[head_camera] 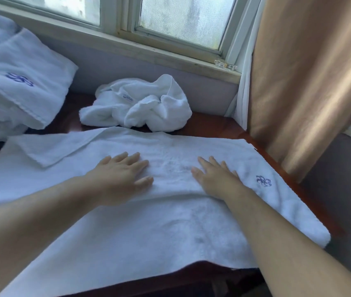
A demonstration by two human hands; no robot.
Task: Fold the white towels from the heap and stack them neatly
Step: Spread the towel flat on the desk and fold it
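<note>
Forearms reach in from the near edge, and both hands lie flat on the spread towel [127, 232]. The left hand [119, 174] and right hand [215, 179] rest near its middle, fingers [127, 157] straight, slightly fanned, holding nothing. Its long axis runs left to right across the worktop [213, 125], so the right hand is nearer the emblem end and the left hand nearer the turned-over corner [48, 151]. The blue stitched emblem [263, 181] cannot be read. Behind lies the heap [136, 106]; at far left, the folded towels [16, 86].
</note>
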